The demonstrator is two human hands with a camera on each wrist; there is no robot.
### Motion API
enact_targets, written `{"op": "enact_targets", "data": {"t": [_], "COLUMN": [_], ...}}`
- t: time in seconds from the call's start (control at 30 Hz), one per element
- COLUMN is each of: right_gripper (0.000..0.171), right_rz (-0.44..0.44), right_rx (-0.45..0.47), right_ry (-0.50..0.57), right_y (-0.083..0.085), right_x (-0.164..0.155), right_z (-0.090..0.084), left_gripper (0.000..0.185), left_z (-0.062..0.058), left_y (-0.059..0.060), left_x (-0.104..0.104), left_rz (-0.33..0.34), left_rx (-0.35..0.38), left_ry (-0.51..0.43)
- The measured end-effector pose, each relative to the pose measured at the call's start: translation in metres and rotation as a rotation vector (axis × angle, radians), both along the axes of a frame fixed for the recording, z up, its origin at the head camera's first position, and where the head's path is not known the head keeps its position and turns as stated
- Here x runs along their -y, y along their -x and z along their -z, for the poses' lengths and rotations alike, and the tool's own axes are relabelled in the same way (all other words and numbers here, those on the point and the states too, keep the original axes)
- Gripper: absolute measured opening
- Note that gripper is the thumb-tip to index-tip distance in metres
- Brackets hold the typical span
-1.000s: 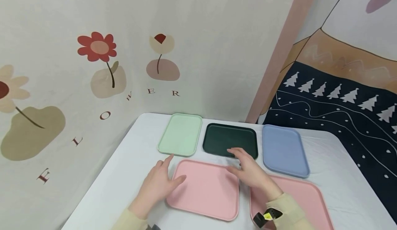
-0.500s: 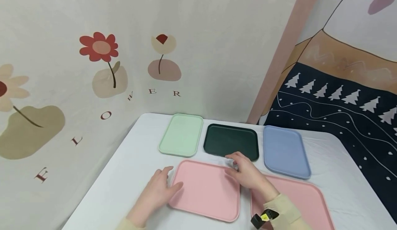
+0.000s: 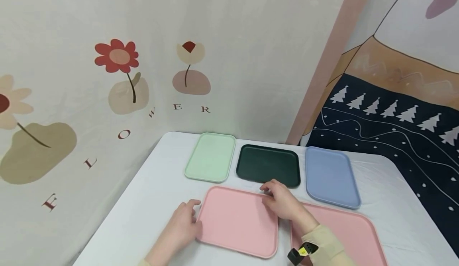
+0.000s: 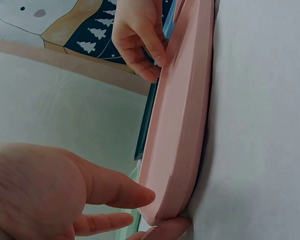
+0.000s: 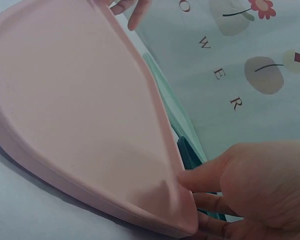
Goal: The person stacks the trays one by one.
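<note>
left hand (image 3: 183, 226) and right hand (image 3: 283, 202), fingers curled, gripping pink tray (image 3: 238, 220)

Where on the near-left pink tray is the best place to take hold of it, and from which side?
Best by its raised rim at opposite ends: the pink tray lies flat, so only the rim gives fingers purchase. The left hand already pinches the left edge, the right hand the far right corner; coming in from both sides should keep it level.

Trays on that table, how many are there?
5: mint tray back left, dark green tray middle, blue tray right, pink tray between both hands, second pink tray near right.
</note>
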State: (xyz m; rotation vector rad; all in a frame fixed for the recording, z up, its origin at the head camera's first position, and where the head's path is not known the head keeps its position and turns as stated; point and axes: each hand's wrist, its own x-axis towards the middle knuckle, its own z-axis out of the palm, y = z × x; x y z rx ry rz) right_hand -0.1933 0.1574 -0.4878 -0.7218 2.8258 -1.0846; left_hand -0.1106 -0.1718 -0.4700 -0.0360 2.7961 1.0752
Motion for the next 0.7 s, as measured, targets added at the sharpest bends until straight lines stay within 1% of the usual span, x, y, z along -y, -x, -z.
{"op": "enact_targets", "data": {"t": [0.2,0.4,0.6,0.7], "right_gripper": [0.021,0.021,0.023,0.025], "right_rz": [-0.022,-0.037,-0.085,-0.094], "right_rx": [-0.010,-0.018,-0.057,-0.062], "right_ry": [-0.018,-0.050,-0.083,-0.109], "right_y": [0.003,0.007,0.012,0.013], "right_x": [0.002,0.005,0.013,0.016], "right_z": [0.004,0.008,0.009,0.009], "left_gripper": [0.063,0.064,0.064,0.064], "left_z": [0.002,0.005,0.005,0.005], "left_y": [-0.001,-0.002,-0.002,-0.002], "left_x": [0.000,-0.001,-0.001,0.000], "left_rz": [0.021,0.029,0.029,0.028], "left_rx": [0.016,0.013,0.015,0.013], "left_ry": [-0.029,-0.043,-0.049,-0.052]}}
